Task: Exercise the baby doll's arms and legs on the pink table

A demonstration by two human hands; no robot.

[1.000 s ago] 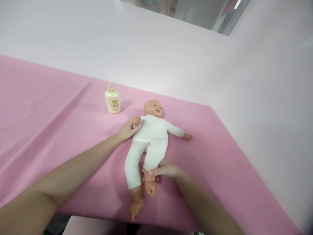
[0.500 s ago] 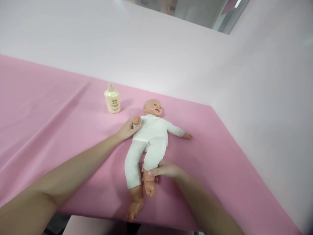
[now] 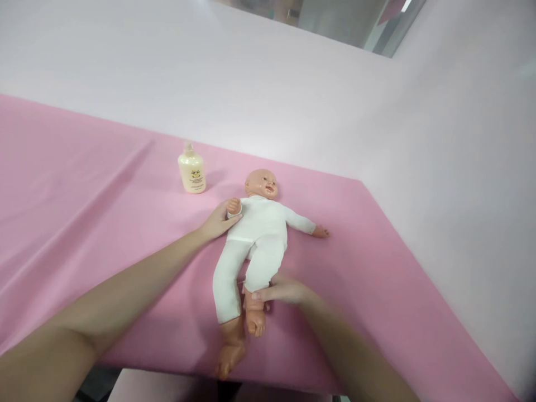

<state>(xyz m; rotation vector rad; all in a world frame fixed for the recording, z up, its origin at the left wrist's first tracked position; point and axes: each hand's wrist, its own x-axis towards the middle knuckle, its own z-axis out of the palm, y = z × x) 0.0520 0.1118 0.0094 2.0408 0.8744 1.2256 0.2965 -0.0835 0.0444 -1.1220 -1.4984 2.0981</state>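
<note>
A baby doll (image 3: 263,220) in a white cloth body lies on its back, its head toward the far wall and its feet near the table's front edge. My left hand (image 3: 218,220) is closed around the doll's bent arm on the left, thumb on the sleeve below its fist; most of my fingers are hidden behind it. Lower down, my right hand (image 3: 280,291) grips the doll's lower leg on the right, thumb across the ankle and fingers underneath. The doll's other arm stretches out to the right, and its other leg lies straight.
A pump bottle (image 3: 192,172) of pale yellow liquid stands upright beyond my left hand. Pink cloth (image 3: 368,268) with a long fold at left covers the table. White walls (image 3: 293,100) rise behind and at right, with a window (image 3: 335,22) at the top.
Almost nothing differs. Both hands keep their hold on the doll, and the whole view has shifted only very slightly.
</note>
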